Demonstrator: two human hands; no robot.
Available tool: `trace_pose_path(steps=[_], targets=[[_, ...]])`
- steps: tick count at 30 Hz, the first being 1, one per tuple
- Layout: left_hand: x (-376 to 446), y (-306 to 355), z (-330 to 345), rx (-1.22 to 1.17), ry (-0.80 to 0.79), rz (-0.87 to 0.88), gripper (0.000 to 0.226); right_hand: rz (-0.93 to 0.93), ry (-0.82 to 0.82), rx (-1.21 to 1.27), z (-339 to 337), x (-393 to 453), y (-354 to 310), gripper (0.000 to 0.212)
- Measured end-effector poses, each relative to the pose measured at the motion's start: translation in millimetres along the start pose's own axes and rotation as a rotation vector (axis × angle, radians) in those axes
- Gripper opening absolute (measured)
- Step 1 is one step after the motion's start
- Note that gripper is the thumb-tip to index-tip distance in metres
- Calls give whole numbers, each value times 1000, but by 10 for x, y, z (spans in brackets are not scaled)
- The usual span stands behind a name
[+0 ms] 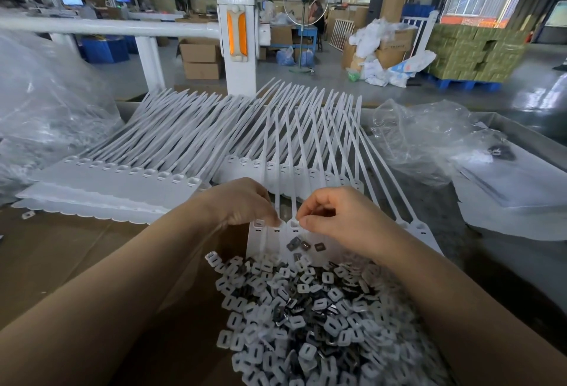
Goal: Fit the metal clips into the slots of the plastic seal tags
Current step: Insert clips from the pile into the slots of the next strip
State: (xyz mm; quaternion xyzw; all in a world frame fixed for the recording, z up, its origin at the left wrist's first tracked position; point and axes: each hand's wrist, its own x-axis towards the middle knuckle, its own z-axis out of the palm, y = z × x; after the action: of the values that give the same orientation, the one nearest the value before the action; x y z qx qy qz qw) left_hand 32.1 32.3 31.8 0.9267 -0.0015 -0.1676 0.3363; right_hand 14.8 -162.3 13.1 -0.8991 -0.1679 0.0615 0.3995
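A white strip of joined plastic seal tags (pixel 265 239) lies in front of me, its slotted heads just under my fingers. My left hand (pixel 242 201) has its fingers curled down onto the strip's slot heads, its fingertips hidden behind the knuckles. My right hand (pixel 336 216) pinches at the slot of a neighbouring tag head; whatever is between finger and thumb is hidden. Three dark metal clips (pixel 303 245) lie loose on the strip's flat part. A heap of metal clips and white plastic pieces (pixel 306 315) fills the space between my forearms.
More white tag strips (pixel 116 181) lie stacked at the left, and a fan of long-tailed tags (pixel 276 140) spreads across the back. Clear plastic bags (pixel 429 137) sit at the right and the far left. Brown cardboard (pixel 61 250) covers the table. A white post (pixel 237 35) stands behind.
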Motion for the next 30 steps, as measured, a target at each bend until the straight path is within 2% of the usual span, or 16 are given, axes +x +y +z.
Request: trace_pose_path(steps=[4, 8, 17, 21, 30], targets=[[0, -17, -4, -24, -6, 21, 15, -40, -16, 21, -21, -19, -30, 7], [8, -44, -15, -14, -9, 43, 15, -118, -134, 9, -49, -56, -79, 9], [11, -76, -39, 9, -20, 72, 14, -190, -73, -190, -15, -65, -78, 14], [8, -102, -38, 3, -9, 90, 15, -197, -72, -243, -1, -70, -91, 9], [-47, -111, -109, -18, 10, 159, 13, -146, -97, -54, -44, -62, -86, 12]])
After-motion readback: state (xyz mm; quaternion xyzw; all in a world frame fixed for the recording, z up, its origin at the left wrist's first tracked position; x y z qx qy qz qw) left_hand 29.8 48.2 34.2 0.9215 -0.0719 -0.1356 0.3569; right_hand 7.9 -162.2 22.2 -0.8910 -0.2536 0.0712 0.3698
